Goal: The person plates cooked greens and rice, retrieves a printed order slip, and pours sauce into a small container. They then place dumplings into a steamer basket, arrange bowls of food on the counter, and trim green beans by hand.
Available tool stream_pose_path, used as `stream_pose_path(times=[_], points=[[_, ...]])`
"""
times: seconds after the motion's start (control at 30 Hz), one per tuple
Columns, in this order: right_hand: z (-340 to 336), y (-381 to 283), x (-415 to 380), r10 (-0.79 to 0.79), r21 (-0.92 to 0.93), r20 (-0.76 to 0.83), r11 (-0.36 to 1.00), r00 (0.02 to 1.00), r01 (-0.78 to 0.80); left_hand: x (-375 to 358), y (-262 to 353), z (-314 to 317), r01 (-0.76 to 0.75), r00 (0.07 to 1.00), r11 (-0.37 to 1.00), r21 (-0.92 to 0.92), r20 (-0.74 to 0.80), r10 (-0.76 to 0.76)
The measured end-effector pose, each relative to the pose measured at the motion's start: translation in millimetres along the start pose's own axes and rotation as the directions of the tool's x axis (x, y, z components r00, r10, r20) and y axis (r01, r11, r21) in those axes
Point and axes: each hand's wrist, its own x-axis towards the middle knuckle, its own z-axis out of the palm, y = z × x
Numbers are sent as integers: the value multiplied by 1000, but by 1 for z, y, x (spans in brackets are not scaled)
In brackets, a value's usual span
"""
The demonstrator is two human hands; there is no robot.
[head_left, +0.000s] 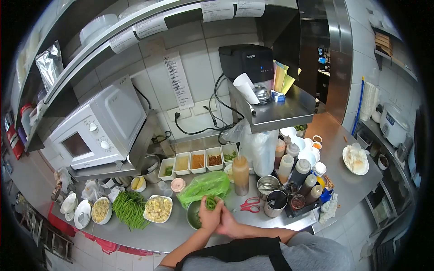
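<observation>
Both hands are together over a metal bowl (193, 216) at the front of the steel counter. My left hand (209, 217) is closed around chopped green vegetables (211, 202), which show above its fingers. Against it from the right lies my right hand (227, 223), its fingers partly hidden behind the left, so its grip is unclear. More green pieces lie in the bowl. Just behind the hands is a green plastic bag (203, 186). Red-handled scissors (249, 206) rest to the right, near an upright brown sauce bottle (241, 175).
Long green beans (130, 209) and a white dish of pale food (158, 208) lie left. Behind stands a row of white containers (198, 161). Sauce bottles (300, 171) and metal cups (275, 203) crowd the right. A microwave (99, 126) and printer shelf (282, 113) overhang the counter.
</observation>
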Motion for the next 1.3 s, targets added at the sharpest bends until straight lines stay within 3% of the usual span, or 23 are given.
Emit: stream_pose_path(times=[0.07, 0.1, 0.2, 0.3, 0.4, 0.5, 0.6, 0.7, 0.8, 0.9, 1.0, 1.07, 1.1, 1.2, 1.27, 1.3], points=[[-34, -14, 31, -37, 58, 229, 998, 973, 24, -5, -9, 7, 58, 998, 994, -89, 22, -56], [-30, -16, 29, -80, 23, 66, 997, 995, 79, -10, 10, 12, 87, 996, 987, -137, 47, -81], [8, -10, 5, -143, -89, -96, 987, 985, 135, -7, 5, 7, 48, 996, 999, -11, 80, -47], [21, -17, -8, -93, -93, -196, 993, 976, 76, -2, 13, 5, 99, 994, 991, -95, 61, -94], [35, -21, -15, -75, -131, -301, 991, 951, 37, -2, 15, 6, 39, 999, 993, -108, 12, -38], [11, -1, -3, -76, -154, -182, 987, 980, 48, 1, 13, 0, 69, 998, 995, 67, -17, -68], [2, 4, 0, -27, -79, -175, 997, 984, 13, 2, 7, -3, 74, 996, 996, -43, -51, -76], [15, -4, -12, -71, -46, -283, 997, 956, 61, -5, 5, -6, -21, 998, 980, 197, -61, 34], [17, -7, -22, -171, -326, -290, 943, 942, 71, 9, 7, -13, 8, 974, 997, 74, -227, 9], [6, -2, -26, -210, -641, -147, 764, 966, 69, 17, -2, -17, 31, 957, 969, -243, -274, -100], [0, -11, -29, 50, -587, -155, 799, 987, -133, 11, 4, -15, 84, 951, 938, -335, -256, -176], [-16, -15, -24, 230, -492, -64, 839, 971, -232, 3, 2, -15, 86, 954, 934, -348, -240, -178], [-20, -16, -21, 315, -449, -10, 847, 949, -286, 5, 0, -20, 128, 931, 885, -447, -253, -263], [-11, -13, -32, 284, -562, -81, 779, 956, -279, 23, -17, -57, 209, 830, 678, -705, -240, -504], [11, -14, -49, 152, -630, 3, 768, 988, -117, 39, -32, -97, 221, 744, 508, -832, -193, -639], [20, -17, -52, 89, -657, 49, 753, 995, -35, 39, -34, -109, 266, 762, 514, -815, -148, -630]])
